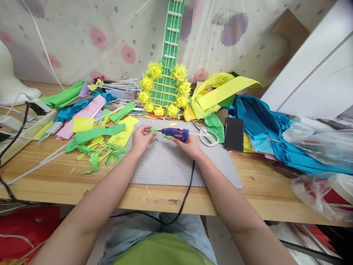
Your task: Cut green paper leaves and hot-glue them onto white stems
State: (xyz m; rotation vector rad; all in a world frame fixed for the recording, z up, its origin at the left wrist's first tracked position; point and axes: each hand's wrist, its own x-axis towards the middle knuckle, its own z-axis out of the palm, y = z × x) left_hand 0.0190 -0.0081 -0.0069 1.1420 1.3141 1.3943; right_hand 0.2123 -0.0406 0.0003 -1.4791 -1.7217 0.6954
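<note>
A small green paper piece (153,130) is pinched in the left hand (141,139), right at the nozzle of a purple glue gun (175,133), which is gripped by the right hand (190,145). Both are held over the grey cutting mat (171,165), where bare room is left toward the near table edge. One pair of scissors (205,135) and one phone (234,134) are parked just right of the gun. Eight yellow paper flowers (154,69) are counted on the green cardboard guitar (165,86).
</note>
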